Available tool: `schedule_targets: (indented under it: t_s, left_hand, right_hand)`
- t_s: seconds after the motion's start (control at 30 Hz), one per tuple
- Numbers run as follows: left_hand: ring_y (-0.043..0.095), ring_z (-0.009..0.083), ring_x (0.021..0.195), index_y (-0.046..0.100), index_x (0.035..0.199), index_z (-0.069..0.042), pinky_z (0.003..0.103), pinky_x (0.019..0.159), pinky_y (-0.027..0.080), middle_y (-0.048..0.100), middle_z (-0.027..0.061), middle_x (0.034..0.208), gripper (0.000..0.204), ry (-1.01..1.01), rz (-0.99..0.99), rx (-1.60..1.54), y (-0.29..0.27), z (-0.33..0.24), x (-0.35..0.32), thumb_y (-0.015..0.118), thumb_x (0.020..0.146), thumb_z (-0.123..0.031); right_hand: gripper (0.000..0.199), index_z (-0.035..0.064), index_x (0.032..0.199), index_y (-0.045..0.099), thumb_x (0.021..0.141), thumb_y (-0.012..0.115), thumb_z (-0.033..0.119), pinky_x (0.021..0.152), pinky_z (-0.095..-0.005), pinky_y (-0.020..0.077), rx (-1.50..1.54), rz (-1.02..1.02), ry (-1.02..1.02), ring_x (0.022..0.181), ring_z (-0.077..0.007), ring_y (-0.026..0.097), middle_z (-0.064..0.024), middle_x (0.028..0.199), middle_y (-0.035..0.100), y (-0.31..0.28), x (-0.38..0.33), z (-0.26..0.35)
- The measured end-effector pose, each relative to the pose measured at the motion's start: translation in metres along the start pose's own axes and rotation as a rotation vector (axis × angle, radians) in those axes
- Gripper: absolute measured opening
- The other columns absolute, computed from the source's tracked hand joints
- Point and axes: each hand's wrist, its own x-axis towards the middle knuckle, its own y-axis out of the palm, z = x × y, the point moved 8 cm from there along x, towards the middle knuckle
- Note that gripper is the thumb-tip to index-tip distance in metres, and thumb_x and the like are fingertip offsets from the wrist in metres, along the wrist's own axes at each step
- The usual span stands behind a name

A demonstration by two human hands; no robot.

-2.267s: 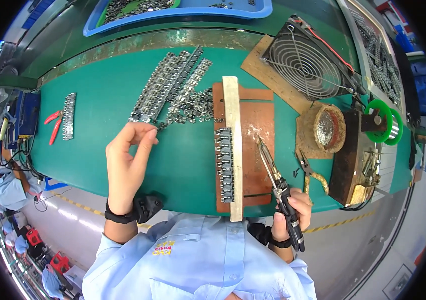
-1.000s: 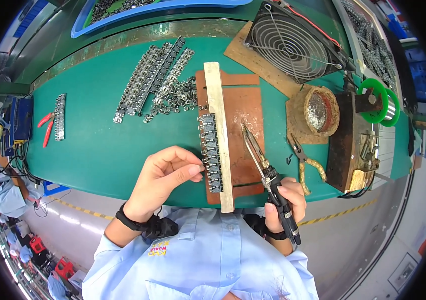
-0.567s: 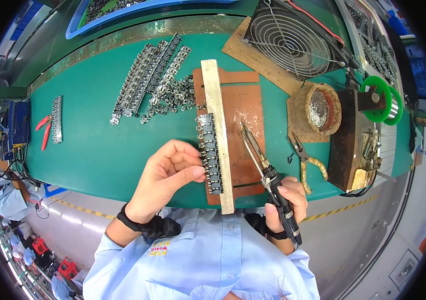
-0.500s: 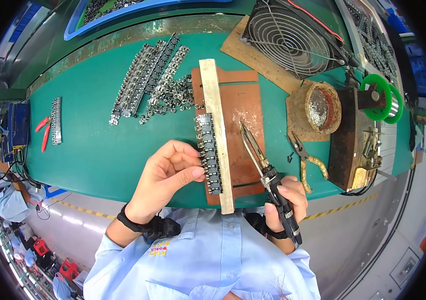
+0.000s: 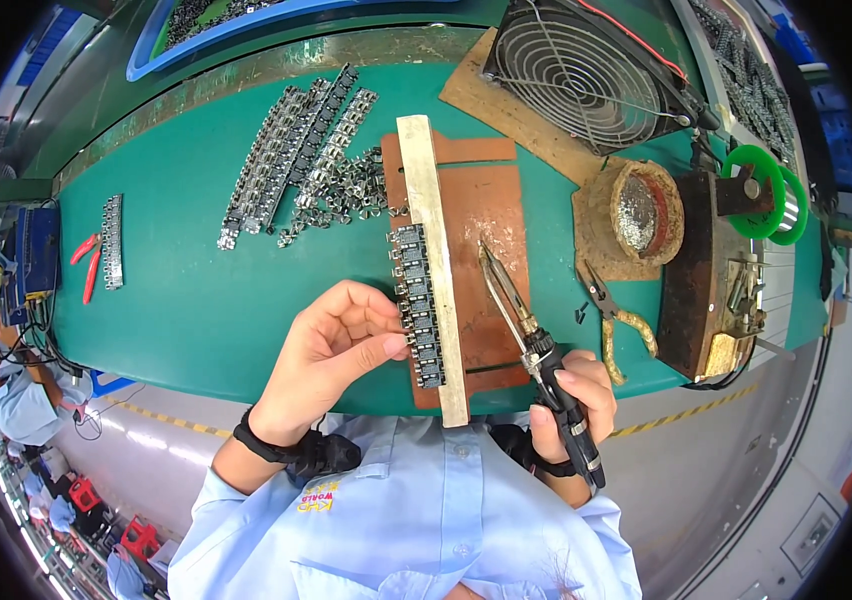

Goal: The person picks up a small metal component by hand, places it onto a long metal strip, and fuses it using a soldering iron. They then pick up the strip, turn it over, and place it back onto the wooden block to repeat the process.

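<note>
My left hand (image 5: 331, 345) is closed, thumb and fingers pinching the left edge of a strip of small circuit boards with black components (image 5: 416, 305). The strip lies along the left side of a pale, straight bar (image 5: 436, 250), which rests across a reddish-brown board (image 5: 491, 210). In my right hand (image 5: 586, 395) is a soldering iron (image 5: 546, 370) with a black handle. Its metal tip points up and away, over the brown board, right of the bar and apart from the strip. What my left fingertips touch beneath the strip is hidden.
Further strips (image 5: 291, 150) and a heap of small metal parts (image 5: 346, 190) lie beyond my left hand. Red-handled pliers (image 5: 91, 268) are at far left. To the right stand a solder pot (image 5: 646, 215), pliers (image 5: 626, 325), a green solder reel (image 5: 754, 195) and a fan (image 5: 586, 75).
Both hands, the strip and the soldering iron stay in place. The small dark bits beside the right-hand pliers look slightly different.
</note>
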Motion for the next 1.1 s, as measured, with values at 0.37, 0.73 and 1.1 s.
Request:
schedule_targets:
  t_s: [0.37, 0.73, 1.1]
  left_hand:
    - [0.057, 0.0103, 0.078, 0.048, 0.093, -0.003, 0.023, 0.072, 0.046, 0.058, 0.0039, 0.085, 0.017, -0.098, 0.092, -0.04, -0.004, 0.002, 0.006, 0.058, 0.081, 0.0]
    - [0.057, 0.0114, 0.078, 0.047, 0.093, -0.003, 0.023, 0.072, 0.046, 0.059, 0.0057, 0.086, 0.016, -0.119, 0.134, -0.072, -0.003, 0.003, 0.007, 0.058, 0.081, -0.001]
    - [0.058, 0.0108, 0.073, 0.047, 0.089, -0.005, 0.022, 0.068, 0.046, 0.057, 0.0035, 0.079, 0.018, -0.133, 0.096, -0.075, -0.003, 0.003, 0.008, 0.061, 0.078, -0.001]
  right_hand:
    - [0.035, 0.0001, 0.094, 0.055, 0.066, 0.072, 0.014, 0.05, -0.03, 0.0391, 0.059, -0.033, -0.004, 0.057, -0.0216, 0.048, -0.0113, 0.071, 0.054, -0.002, -0.002, 0.0]
    - [0.038, 0.0027, 0.09, 0.057, 0.059, 0.075, 0.015, 0.047, -0.0296, 0.0369, 0.147, 0.184, -0.064, 0.052, -0.0186, 0.049, -0.0081, 0.067, 0.054, -0.005, -0.004, 0.033]
    - [0.038, 0.0016, 0.085, 0.056, 0.058, 0.074, 0.02, 0.048, -0.0316, 0.0354, 0.116, 0.298, -0.11, 0.05, -0.019, 0.047, -0.008, 0.062, 0.051, 0.01, -0.003, 0.034]
